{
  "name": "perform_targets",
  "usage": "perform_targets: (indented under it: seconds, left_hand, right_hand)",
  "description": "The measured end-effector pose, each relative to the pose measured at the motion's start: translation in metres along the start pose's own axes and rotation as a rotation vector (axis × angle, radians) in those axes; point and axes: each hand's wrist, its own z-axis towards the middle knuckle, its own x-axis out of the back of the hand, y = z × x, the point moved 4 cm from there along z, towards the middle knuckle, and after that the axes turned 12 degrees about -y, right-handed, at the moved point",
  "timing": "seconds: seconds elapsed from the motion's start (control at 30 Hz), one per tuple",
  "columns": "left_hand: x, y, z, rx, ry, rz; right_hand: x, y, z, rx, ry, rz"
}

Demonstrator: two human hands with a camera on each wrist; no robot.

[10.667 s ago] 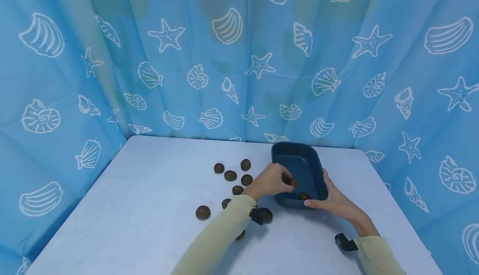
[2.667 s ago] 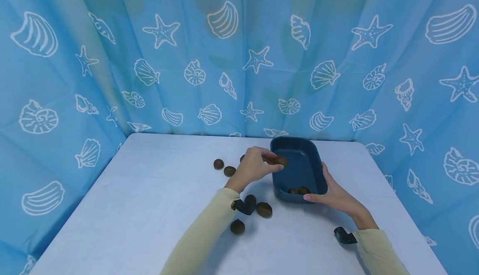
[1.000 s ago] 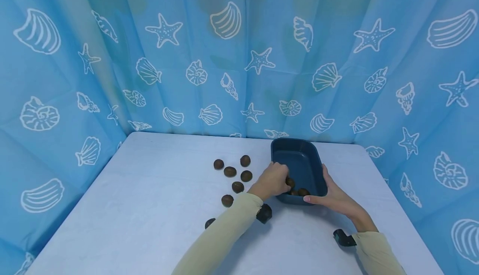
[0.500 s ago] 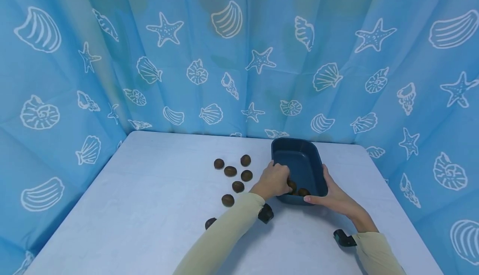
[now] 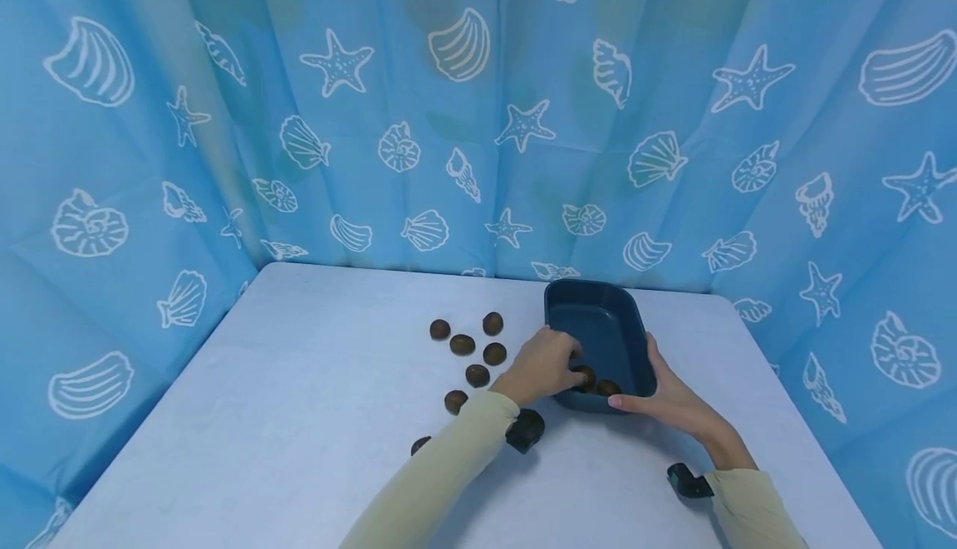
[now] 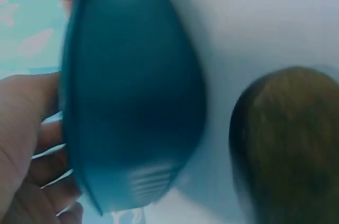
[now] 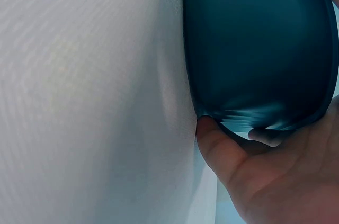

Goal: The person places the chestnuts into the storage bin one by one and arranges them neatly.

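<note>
A deep dark-blue rectangular tray (image 5: pixel 598 325) stands at the right of the table. My left hand (image 5: pixel 543 363) reaches over its left rim, fingers apart, beside a brown kiwi (image 5: pixel 586 379) at the near end. Another kiwi (image 5: pixel 609 388) lies next to that one; the thumb and rim partly hide the tray floor. With the right hand (image 5: pixel 676 404) I grip the near right corner, thumb on the near rim and fingers along the right side. The left wrist view shows the left fingers (image 6: pixel 50 168) over the tray wall, their tips partly hidden.
Several more kiwis lie loose left of the tray, such as one at the back (image 5: pixel 493 323) and one (image 5: pixel 421 445) half hidden by my left sleeve. A large kiwi (image 6: pixel 291 144) looms close in the left wrist view. A shell-patterned curtain (image 5: pixel 478 159) borders the table.
Over the longer span, one kiwi has gone from the table's left and more lie in the tray. In the last half second, the left fingers have lifted and spread off the kiwi.
</note>
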Motion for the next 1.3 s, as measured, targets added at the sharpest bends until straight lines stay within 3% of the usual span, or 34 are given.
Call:
perform_targets:
  seconds: [0.1,0.23,0.73,1.0,1.3]
  left_hand:
    - [0.011,-0.009,-0.012,-0.035,0.048,-0.12]
    - [0.031,-0.028,-0.032,-0.035,0.099,-0.26]
    - [0.09,-0.128,-0.091,0.147,0.346,-0.482]
    - [0.09,-0.159,-0.104,0.225,0.421,-0.514]
    - [0.078,-0.188,-0.106,0.276,0.462,-0.547]
  right_hand:
    - [0.0,0.0,0.0,-0.005,0.0,0.002]
    - [-0.001,0.001,0.0,-0.012,-0.002,0.0]
    - [-0.003,0.002,0.0,0.013,-0.003,0.016]
    - [-0.004,0.004,0.001,0.013,0.012,0.019]
    - [0.0,0.002,-0.002,0.018,0.011,-0.001]
